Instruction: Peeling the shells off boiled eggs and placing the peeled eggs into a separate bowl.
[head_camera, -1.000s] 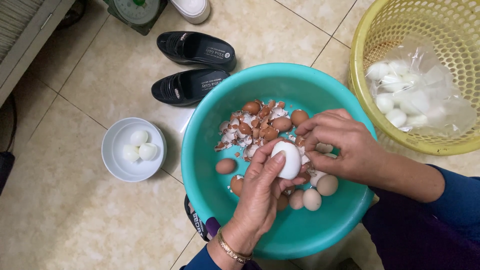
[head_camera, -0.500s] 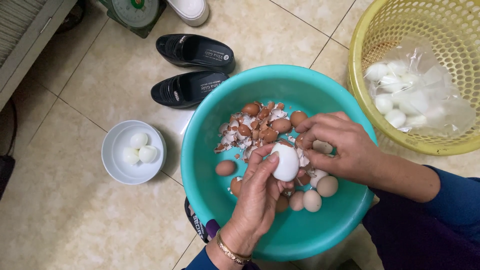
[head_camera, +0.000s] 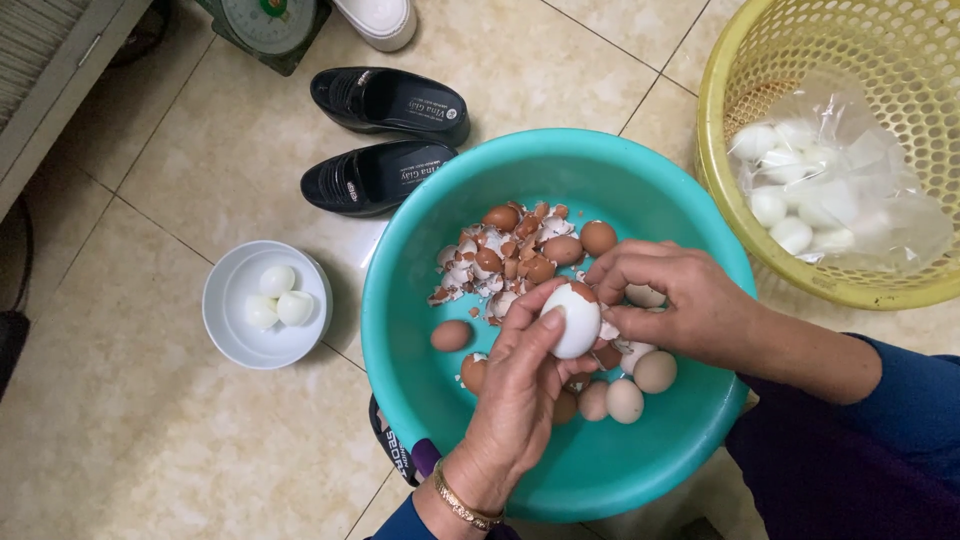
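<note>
My left hand (head_camera: 515, 400) holds a mostly peeled white boiled egg (head_camera: 573, 320) over a teal plastic basin (head_camera: 420, 240). My right hand (head_camera: 680, 300) pinches at the egg's top, where a bit of brown shell remains. Broken brown shell pieces (head_camera: 505, 258) are heaped at the basin's far side. Several unpeeled brown eggs (head_camera: 640, 385) lie in the basin below my hands, and one more (head_camera: 451, 335) sits to the left. A gold bracelet is on my left wrist.
A small white bowl (head_camera: 232, 345) with three peeled eggs (head_camera: 277, 298) stands on the tile floor at left. A yellow mesh basket (head_camera: 730, 150) at right holds a clear bag of peeled eggs (head_camera: 800, 200). Black shoes (head_camera: 380, 175) and a green scale (head_camera: 265, 25) lie beyond the basin.
Both hands have stayed over the basin, turning the egg slightly; more white surface shows and the brown shell patch at its top has shrunk.
</note>
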